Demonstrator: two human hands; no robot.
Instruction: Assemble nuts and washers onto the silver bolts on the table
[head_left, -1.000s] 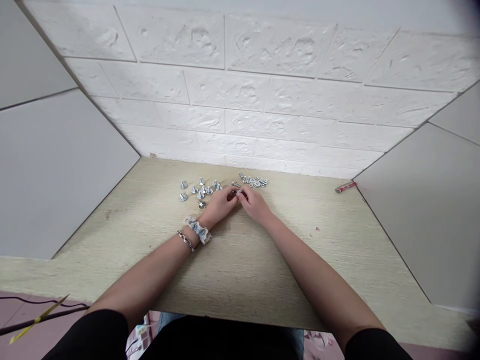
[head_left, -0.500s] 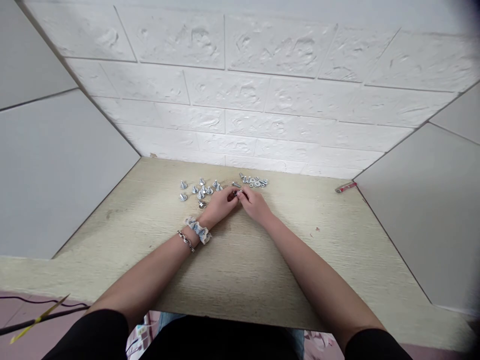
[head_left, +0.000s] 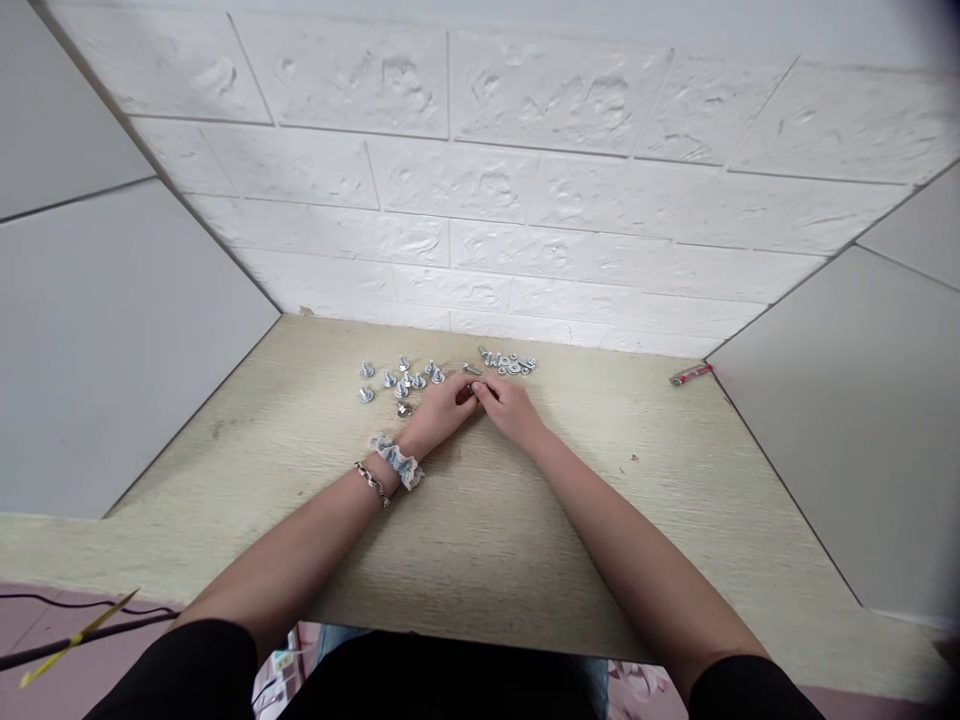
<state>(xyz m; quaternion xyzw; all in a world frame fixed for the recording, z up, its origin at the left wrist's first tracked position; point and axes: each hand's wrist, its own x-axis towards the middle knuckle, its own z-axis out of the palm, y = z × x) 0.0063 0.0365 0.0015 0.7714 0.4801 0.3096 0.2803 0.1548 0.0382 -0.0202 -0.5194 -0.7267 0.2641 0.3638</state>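
Observation:
My left hand (head_left: 442, 405) is closed, its fingertips pinching a small metal bolt (head_left: 471, 388) that is mostly hidden. From the other side my right hand (head_left: 510, 405) meets it, thumb and index finger pressed together on the same piece; whether a nut sits on it I cannot tell. Just beyond the fingertips lies a loose bolt (head_left: 472, 368). To the left of my left hand stand several bolts with washers (head_left: 401, 390), heads down. Behind my right hand is a cluster of loose bolts, nuts and washers (head_left: 514, 367).
A red-and-grey cutter-like tool (head_left: 690, 375) lies at the right by the side panel (head_left: 832, 430). White brick-patterned wall (head_left: 487, 240) closes off the back of the wooden tabletop (head_left: 480, 540). Another panel (head_left: 150, 350) bounds the left. Small reddish scraps (head_left: 634, 458) lie to the right.
My fingers have shifted slightly around the bolt, so less of its metal shows between them. The loose hardware on the table stays where it was.

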